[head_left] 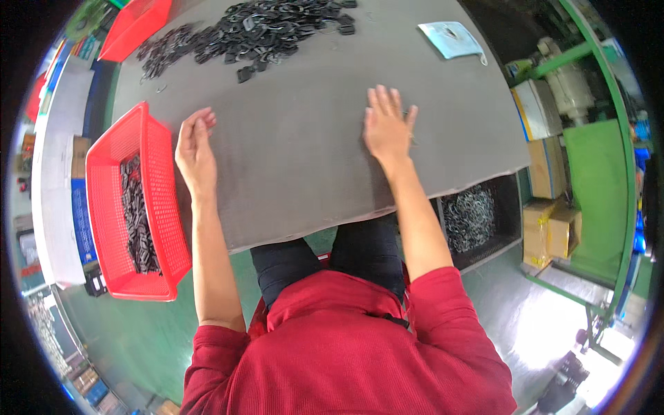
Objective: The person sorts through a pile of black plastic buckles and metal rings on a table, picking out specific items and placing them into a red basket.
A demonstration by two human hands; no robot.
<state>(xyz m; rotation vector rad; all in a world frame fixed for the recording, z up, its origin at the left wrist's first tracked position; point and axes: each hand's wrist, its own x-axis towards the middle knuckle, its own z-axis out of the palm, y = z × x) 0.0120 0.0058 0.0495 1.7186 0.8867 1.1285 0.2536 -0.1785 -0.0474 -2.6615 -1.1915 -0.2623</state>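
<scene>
My left hand [196, 149] is at the left side of the grey tabletop [297, 152], beside the red plastic basket [181, 228]. Its fingers are bent and drawn together with the thumb against them; whatever they may hold is hidden. Black flat parts [138, 214] lie inside that basket. Palm down, my right hand [389, 131] is over the right part of the tabletop, its fingers stretched and spread. A small thin piece shows at its outer edge, too small to name. Toward the far edge lies a spread-out pile of black parts with metal loops [256, 31].
A second red basket [135, 28] stands at the far left. A light blue face mask [451, 40] lies far right. Below the table's right edge, a black crate [508, 214] holds many small metal pieces. Cardboard boxes [546, 169] and a green frame [624, 138] stand to the right.
</scene>
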